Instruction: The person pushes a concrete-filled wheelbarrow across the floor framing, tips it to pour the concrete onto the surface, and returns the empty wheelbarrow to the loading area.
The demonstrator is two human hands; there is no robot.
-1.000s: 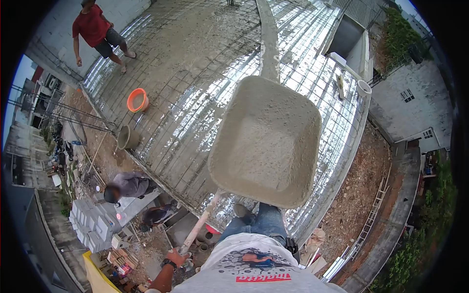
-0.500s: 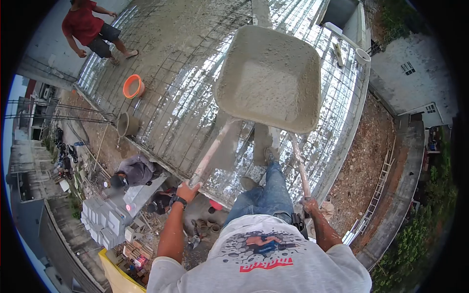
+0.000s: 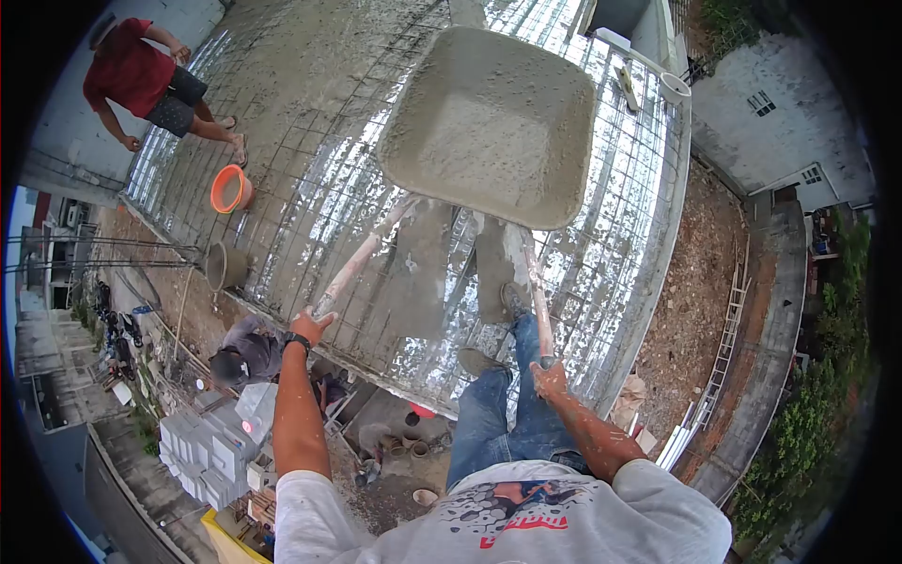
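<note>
A wheelbarrow stands in front of me, its tray coated inside with wet grey cement. Its left handle is gripped at the end by my left hand, which has a dark watch at the wrist. My right hand is closed around the end of the right handle, close beside my jeans. Both handles are pale and smeared with cement. Under the tray, planks lie over the rebar mesh. The wheel is hidden beneath the tray.
A person in a red shirt stands at the upper left, near an orange bucket. A grey bucket sits at the slab's left edge. Below that edge, another person is beside stacked grey blocks. The right slab edge drops to gravel.
The wheelbarrow and both hands have shifted left in view, with my right hand now farther forward. The person in red has changed posture. Both hands keep their hold.
</note>
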